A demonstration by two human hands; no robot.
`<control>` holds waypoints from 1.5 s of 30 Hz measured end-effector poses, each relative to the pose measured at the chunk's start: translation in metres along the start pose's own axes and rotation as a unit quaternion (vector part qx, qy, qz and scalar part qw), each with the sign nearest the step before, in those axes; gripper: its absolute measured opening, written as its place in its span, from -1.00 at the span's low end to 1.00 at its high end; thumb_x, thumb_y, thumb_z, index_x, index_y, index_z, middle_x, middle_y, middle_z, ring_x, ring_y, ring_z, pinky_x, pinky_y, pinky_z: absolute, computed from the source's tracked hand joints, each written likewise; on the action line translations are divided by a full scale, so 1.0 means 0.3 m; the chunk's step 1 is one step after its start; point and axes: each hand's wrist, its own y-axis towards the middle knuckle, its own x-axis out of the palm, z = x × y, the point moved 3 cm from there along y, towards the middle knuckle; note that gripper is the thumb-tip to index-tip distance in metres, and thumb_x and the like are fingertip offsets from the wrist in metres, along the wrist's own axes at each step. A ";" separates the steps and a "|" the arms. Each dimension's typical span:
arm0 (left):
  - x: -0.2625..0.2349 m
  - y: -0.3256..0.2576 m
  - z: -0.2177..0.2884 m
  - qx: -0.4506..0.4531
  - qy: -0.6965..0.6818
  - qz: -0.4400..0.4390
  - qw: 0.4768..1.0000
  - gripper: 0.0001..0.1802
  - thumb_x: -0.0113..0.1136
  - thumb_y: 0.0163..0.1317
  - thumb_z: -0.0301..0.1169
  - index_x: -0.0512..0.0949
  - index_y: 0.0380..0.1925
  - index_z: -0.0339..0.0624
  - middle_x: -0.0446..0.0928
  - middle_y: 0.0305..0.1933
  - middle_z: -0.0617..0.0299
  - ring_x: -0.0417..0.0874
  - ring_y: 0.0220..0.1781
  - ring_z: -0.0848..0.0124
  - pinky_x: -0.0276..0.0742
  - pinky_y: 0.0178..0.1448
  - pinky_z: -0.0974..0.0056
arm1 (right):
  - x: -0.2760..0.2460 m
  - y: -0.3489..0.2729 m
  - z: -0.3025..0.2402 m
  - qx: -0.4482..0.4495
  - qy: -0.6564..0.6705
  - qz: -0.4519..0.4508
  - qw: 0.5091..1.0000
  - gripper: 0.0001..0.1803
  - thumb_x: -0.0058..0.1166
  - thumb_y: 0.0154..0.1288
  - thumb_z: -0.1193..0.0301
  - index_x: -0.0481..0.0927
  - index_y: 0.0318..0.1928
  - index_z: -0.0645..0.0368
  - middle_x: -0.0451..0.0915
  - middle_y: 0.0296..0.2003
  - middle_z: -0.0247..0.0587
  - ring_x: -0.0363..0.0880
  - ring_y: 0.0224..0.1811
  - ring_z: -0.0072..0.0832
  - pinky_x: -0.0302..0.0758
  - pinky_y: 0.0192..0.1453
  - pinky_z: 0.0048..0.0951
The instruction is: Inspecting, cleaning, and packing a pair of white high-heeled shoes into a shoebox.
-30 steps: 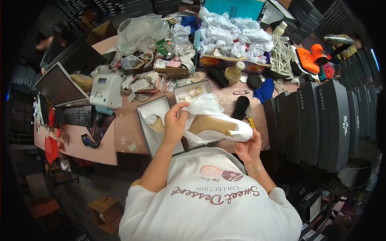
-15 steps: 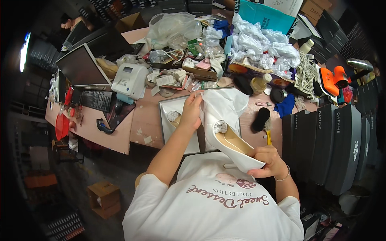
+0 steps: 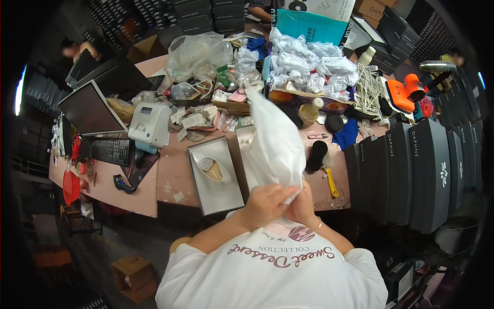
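A white, thin, cloth-like bag point(image 3: 278, 139) stands out in front of my chest, pointing away over the table. The white pump shoe seen in it a moment ago is now hidden inside. My left hand point(image 3: 266, 203) is closed on the near end of the bag, its fingers pinching the material. Close beside it my right hand point(image 3: 302, 207) grips the same end from the right. An open grey shoe box point(image 3: 201, 194) lies on the table left of the bag. In it a second shoe point(image 3: 211, 169) rests, with a beige insole and a crumpled stuffing ball.
A pink table point(image 3: 172, 175) carries a label printer point(image 3: 149, 123), a monitor point(image 3: 92, 107) and a keyboard point(image 3: 109, 151) at left. Paper-wrapped bundles point(image 3: 309, 64) fill a box at the back. A yellow-handled brush point(image 3: 330, 183) and stacked dark shoe boxes point(image 3: 427, 175) are at right.
The bag has been drawn over the shoe, which no longer shows. My left hand came back from the far end to join the right at the near end. The view shifted slightly.
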 end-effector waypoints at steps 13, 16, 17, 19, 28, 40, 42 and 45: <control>0.103 -0.058 0.010 0.048 -0.041 -0.082 0.995 -0.60 0.24 -0.12 -0.59 0.53 -0.17 -0.19 0.46 -0.50 0.15 0.52 -0.51 0.24 0.43 -0.44 0.29 | -0.089 0.059 0.036 -0.200 -0.317 0.103 0.921 -0.65 -0.11 0.33 0.28 0.41 0.01 0.26 0.48 -0.05 -0.15 0.51 -0.12 -0.33 0.48 -0.03 -0.32; 0.158 -0.105 -0.022 0.082 -0.038 -0.206 0.974 -0.63 0.28 0.00 -0.47 0.47 -0.14 -0.21 0.48 -0.42 0.16 0.53 -0.43 0.30 0.45 -0.32 0.22 | -0.032 0.071 0.027 -0.214 -0.398 0.035 0.891 -0.61 -0.07 0.31 0.27 0.38 0.04 0.25 0.47 -0.03 -0.14 0.49 -0.07 -0.32 0.46 0.00 -0.31; 0.125 -0.114 -0.034 0.014 -0.090 -0.143 0.986 -0.61 0.28 0.04 -0.40 0.45 -0.10 -0.22 0.49 -0.38 0.17 0.53 -0.38 0.33 0.45 -0.27 0.20 | -0.029 0.071 0.018 -0.219 -0.423 0.025 0.879 -0.60 -0.06 0.31 0.26 0.37 0.05 0.25 0.47 -0.02 -0.14 0.48 -0.06 -0.31 0.45 0.02 -0.31; 0.034 -0.124 -0.070 -0.118 -0.179 -0.009 0.977 -0.54 0.26 0.12 -0.25 0.41 -0.03 -0.23 0.50 -0.28 0.19 0.52 -0.29 0.41 0.46 -0.18 0.15 | -0.009 0.080 0.001 -0.235 -0.487 0.001 0.841 -0.57 -0.03 0.29 0.26 0.35 0.07 0.25 0.46 0.00 -0.14 0.47 -0.03 -0.30 0.44 0.04 -0.31; -0.084 -0.115 -0.416 -0.377 -0.451 0.371 0.719 -0.56 0.20 0.09 -0.45 0.38 -0.02 -0.35 0.49 -0.08 0.07 0.57 -0.09 0.25 0.53 0.03 0.18 | 0.103 0.136 -0.020 -0.108 -0.630 -0.272 0.719 -0.42 0.08 0.23 0.22 0.27 0.17 0.25 0.42 0.06 -0.12 0.40 0.10 -0.27 0.37 0.14 -0.29; 0.258 -0.046 -0.600 -0.396 -0.032 -0.212 0.893 -0.29 0.16 0.17 -0.22 0.12 0.27 -0.14 0.55 -0.49 -0.03 0.60 -0.39 0.07 0.46 -0.23 0.07 | -0.400 0.066 -0.260 -0.117 -0.033 0.182 0.976 -0.48 -0.02 0.29 0.28 0.24 0.19 0.25 0.42 0.04 -0.14 0.45 0.06 -0.33 0.41 0.16 -0.26; 0.363 -0.089 -0.766 -0.311 0.111 -0.264 0.907 -0.48 0.13 0.18 -0.20 0.31 0.10 -0.20 0.53 -0.55 -0.02 0.57 -0.43 0.07 0.44 -0.28 0.08 | -0.389 0.049 -0.254 -0.095 -0.059 0.181 0.977 -0.47 -0.01 0.27 0.32 0.23 0.20 0.24 0.42 0.05 -0.14 0.43 0.08 -0.32 0.37 0.19 -0.26; 0.391 -0.118 -0.838 -0.277 0.122 -0.252 0.919 -0.67 0.14 0.16 -0.20 0.51 -0.23 -0.26 0.53 -0.58 -0.02 0.52 -0.51 0.09 0.41 -0.35 0.16 | -0.375 0.055 -0.257 -0.086 -0.050 0.203 0.974 -0.43 0.04 0.22 0.36 0.21 0.21 0.26 0.41 0.05 -0.15 0.42 0.08 -0.36 0.38 0.18 -0.30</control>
